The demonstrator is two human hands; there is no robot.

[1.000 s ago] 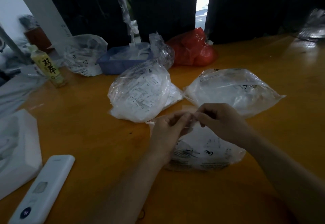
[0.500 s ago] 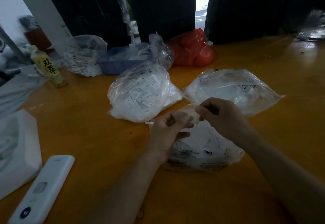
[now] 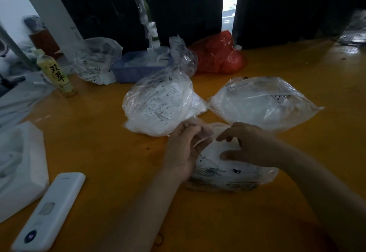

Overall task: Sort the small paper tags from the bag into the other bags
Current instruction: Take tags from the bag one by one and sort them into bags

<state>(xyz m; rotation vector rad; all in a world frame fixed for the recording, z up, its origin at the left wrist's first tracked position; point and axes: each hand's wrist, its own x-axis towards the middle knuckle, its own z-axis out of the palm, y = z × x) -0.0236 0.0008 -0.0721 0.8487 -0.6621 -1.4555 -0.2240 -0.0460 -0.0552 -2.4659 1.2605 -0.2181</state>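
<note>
Our two hands have drawn apart since a second ago: then they met fingertip to fingertip over the mouth of the nearest bag [image 3: 233, 172], and now a gap shows between them. Our left hand [image 3: 185, 148] has turned palm-inward at the bag's left side, its fingers [image 3: 195, 133] loosely curled round what looks like a pale film or slip of paper; the blur there keeps us from saying which. Our right hand [image 3: 249, 144] has dropped lower over the bag, thumb and fingers spread and arched, clamped on nothing we can make out, the thumb lying on the plastic.

We judge this to mean the mouth of the bag has been worked open, or a tag separated, so that a reach inside comes next. We cannot tell whether a tag is out yet.

The small paper tags remain mostly in the bags. The nearest bag lies flat on the desk [image 3: 99, 152] under our hands, near its front edge. The full bag of tags [image 3: 158, 105] sits just beyond our left hand, and the flatter clear bag [image 3: 263, 101] just beyond our right; neither has shifted. The bottle [image 3: 56, 75], blue basket [image 3: 134, 69], red bag [image 3: 217, 55] and white remote [image 3: 51, 212] lie as before.
</note>
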